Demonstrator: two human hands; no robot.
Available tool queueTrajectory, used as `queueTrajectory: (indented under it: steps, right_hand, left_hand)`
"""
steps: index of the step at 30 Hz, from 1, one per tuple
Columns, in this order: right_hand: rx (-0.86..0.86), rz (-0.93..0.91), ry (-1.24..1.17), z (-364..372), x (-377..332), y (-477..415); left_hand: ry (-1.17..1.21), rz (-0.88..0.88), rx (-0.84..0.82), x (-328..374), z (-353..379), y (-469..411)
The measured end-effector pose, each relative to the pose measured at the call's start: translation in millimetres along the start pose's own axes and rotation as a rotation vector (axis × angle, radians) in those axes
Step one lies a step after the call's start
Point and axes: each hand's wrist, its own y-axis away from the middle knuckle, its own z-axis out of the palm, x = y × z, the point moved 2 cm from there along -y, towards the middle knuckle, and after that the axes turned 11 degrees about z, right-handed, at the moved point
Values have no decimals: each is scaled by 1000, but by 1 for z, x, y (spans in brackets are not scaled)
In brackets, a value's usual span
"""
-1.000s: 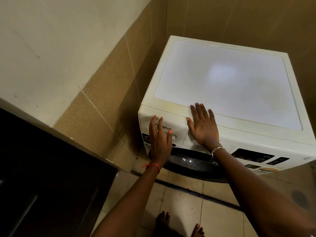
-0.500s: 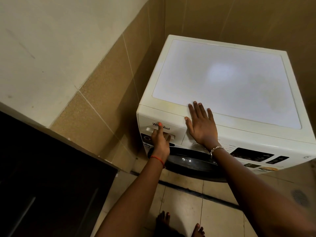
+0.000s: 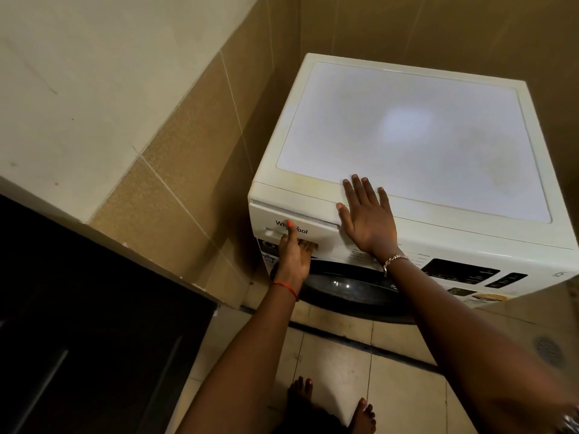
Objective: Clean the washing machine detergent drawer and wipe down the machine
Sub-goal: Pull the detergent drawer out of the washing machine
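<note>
A white front-loading washing machine (image 3: pixel 423 145) stands in a tiled corner. Its detergent drawer (image 3: pixel 322 234) sits at the top left of the front panel and has come out a little, leaving a thin gap along its top edge. My left hand (image 3: pixel 294 255) grips the drawer's recessed handle, fingers curled inside it and thumb up on the drawer face. My right hand (image 3: pixel 365 217) presses flat on the machine's front top edge just right of the drawer, fingers straight.
The dark round door (image 3: pixel 347 289) bulges below the drawer. A control display (image 3: pixel 459 270) lies on the right of the panel. A tiled wall (image 3: pixel 194 158) closes the left side, a dark cabinet (image 3: pixel 78 324) stands near left, and a floor drain (image 3: pixel 548 350) is at the right.
My left hand went from lying flat on the drawer face to hooking its fingers in the handle, and the drawer has slid out slightly. My right hand stayed put.
</note>
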Motion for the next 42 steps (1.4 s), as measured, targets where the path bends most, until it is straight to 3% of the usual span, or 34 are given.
queueTrajectory:
  steps: [42]
  right_hand:
    - [-90, 16, 22, -11, -5, 7]
  left_hand:
    - [-26, -106, -4, 10, -94, 87]
